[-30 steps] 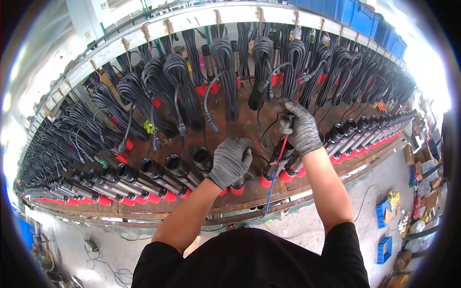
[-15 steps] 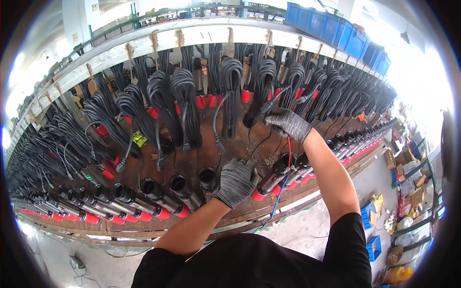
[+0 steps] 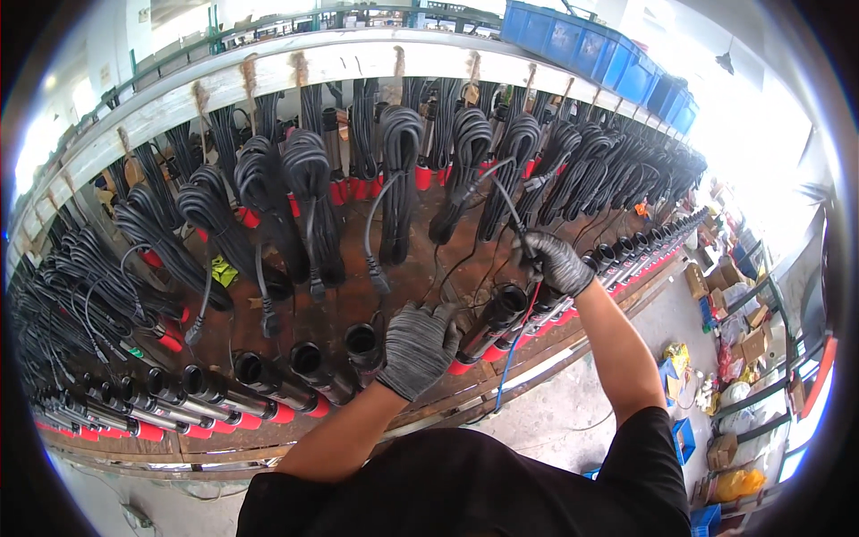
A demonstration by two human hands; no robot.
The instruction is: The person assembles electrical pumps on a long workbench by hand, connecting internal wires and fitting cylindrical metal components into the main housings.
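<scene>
My right hand (image 3: 557, 261), in a grey knit glove, pinches the plug end of a black power cable (image 3: 504, 192). That cable runs up to a coiled bundle (image 3: 471, 134). A red wire (image 3: 535, 295) and a blue wire (image 3: 508, 367) trail down below this hand. My left hand (image 3: 419, 349), gloved alike, is curled over the row of dark metal cylinders; what lies under its fingers is hidden. Beside it on the left stands an open-topped cylinder (image 3: 363, 345). Another cylinder (image 3: 497, 322), with a red end cap, leans to its right.
Many black cable bundles (image 3: 399, 206) hang along a white beam (image 3: 367, 63). More red-capped cylinders (image 3: 215, 389) line the front edge of the brown bench (image 3: 349, 300). Blue bins (image 3: 573, 40) sit beyond the beam. Boxes and bags (image 3: 743, 331) clutter the floor at right.
My right hand has come down and nearer, drawing the plug end of the cable away from its bundle. My left hand keeps its place among the cylinders. The whole view has shifted slightly.
</scene>
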